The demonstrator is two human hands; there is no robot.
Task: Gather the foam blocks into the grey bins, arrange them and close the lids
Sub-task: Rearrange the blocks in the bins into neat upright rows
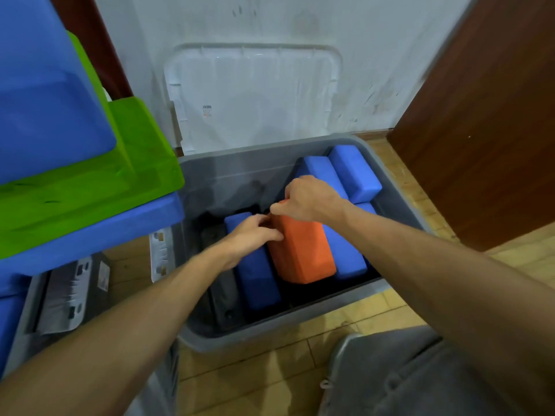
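Note:
An open grey bin (270, 331) stands on the floor in front of me. Inside it an orange foam block (303, 253) stands on end between blue foam blocks. My right hand (309, 199) grips the orange block's top edge. My left hand (255, 235) presses on its left side, resting over a blue block (258, 280). More blue blocks (354, 172) lean at the bin's far right. A dark block (222, 295) lies along the bin's left wall. The bin's translucent white lid (255, 94) leans upright against the wall behind.
Large blue (45, 94) and green foam pieces (99, 181) are stacked at the left, over another grey bin (69, 295). A brown door (486, 115) is at the right. A grey cloth-covered knee (405, 376) is at the bottom right. The floor is wooden.

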